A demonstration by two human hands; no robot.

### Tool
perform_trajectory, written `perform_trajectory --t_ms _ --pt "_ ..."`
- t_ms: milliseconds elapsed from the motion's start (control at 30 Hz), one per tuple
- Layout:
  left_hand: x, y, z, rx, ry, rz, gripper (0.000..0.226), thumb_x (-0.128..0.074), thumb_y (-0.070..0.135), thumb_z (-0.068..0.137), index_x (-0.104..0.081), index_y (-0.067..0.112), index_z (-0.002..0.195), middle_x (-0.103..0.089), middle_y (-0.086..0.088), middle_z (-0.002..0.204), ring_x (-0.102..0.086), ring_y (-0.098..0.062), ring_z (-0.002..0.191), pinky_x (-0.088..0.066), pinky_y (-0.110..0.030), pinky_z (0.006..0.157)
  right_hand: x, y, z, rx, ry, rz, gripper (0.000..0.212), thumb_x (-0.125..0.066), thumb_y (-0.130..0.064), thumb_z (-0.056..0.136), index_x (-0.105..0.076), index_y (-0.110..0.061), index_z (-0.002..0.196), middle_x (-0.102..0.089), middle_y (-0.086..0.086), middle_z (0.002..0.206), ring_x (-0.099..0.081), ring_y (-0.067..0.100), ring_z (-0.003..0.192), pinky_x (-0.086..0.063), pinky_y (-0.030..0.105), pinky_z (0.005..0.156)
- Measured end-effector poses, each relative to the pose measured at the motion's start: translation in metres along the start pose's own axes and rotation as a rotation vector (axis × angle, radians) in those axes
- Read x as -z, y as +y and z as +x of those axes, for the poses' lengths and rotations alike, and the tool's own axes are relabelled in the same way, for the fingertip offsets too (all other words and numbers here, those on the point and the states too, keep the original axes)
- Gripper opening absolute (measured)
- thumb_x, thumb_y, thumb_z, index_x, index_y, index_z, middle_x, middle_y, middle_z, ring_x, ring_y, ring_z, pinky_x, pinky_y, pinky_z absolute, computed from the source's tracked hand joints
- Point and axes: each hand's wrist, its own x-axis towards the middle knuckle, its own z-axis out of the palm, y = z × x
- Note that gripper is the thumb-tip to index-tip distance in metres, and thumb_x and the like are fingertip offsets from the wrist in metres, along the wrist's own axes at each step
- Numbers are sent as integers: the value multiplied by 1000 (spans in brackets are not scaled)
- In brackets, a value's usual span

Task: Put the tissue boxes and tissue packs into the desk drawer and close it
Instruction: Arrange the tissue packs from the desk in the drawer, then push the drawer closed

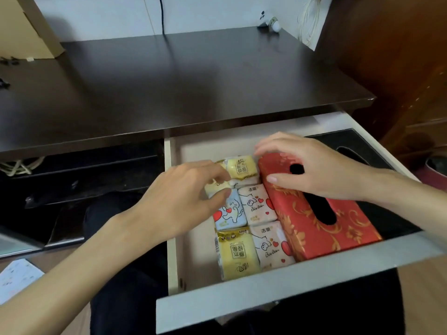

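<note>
The packing step looks nearly finished: the drawer (278, 293) stands pulled out under the desk (169, 93), and the desk top shows no tissue items left on it. Inside, the small tissue packs (246, 218) lie in two rows beside the red tissue box (314, 213), with a black tissue box (350, 146) at about two o'clock from it, partly hidden by the arm.

The left hand (179, 199) is at nine o'clock of the packs, thumb and forefinger pinched on a yellow pack (219, 186) in the far row; whether it is lifted or lying flat is hard to tell. The right hand (314, 165) rests on the far end of the red box, fingers spread and loose, gripping nothing.

Next, I judge, that pack needs settling flat, both hands must clear the drawer, and the front (302, 281) be pushed toward twelve o'clock.
</note>
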Motion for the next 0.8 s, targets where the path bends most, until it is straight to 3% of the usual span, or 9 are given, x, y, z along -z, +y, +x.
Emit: perform_trajectory --t_ms 133,267,467,533,633,800 --pt "5 38 -30 -32 -74 -100 27 -51 53 92 -67 37 108 -66 23 97 -61 1 89 -53 -33 73 -4 -2 -57 -10 47 -11 42 -64 -43 95 -61 -35 136 -51 -29 143 -41 -3 142 -34 27 116" --pt "-2 68 -59 -43 -130 -118 37 -44 63 89 -62 41 113 -63 28 101 -60 1 95 -53 -34 77 -14 -4 -110 -33 32 -8 44 -56 -55 98 -61 -35 137 -48 -29 145 -39 -1 144 -33 18 112" --pt "-23 94 -92 -131 -166 19 54 -33 75 85 -37 46 131 -57 22 120 -56 -4 105 -50 -30 76 -28 1 -171 -53 32 -50 60 -49 -68 98 -45 -41 151 -35 -27 159 -31 5 151 -33 31 112" --pt "-28 97 -98 -133 -177 76 57 -36 69 88 -37 39 136 -60 19 118 -60 -9 101 -50 -29 67 -32 5 -180 -39 57 -120 60 -47 -66 100 -43 -38 154 -33 -24 162 -30 6 152 -35 33 114" --pt "-33 94 -98 -167 -111 152 47 -46 50 90 -55 27 130 -67 14 103 -66 -13 85 -46 -27 51 -35 11 -179 22 128 -225 56 -46 -59 103 -52 -27 149 -43 -15 159 -37 8 149 -37 36 115" --pt "-41 81 -93 -247 -29 225 45 -49 40 92 -61 17 128 -67 6 96 -65 -18 78 -47 -30 48 -42 24 -165 128 255 -282 50 -60 -49 97 -71 -15 131 -61 -4 144 -58 19 135 -42 48 114"
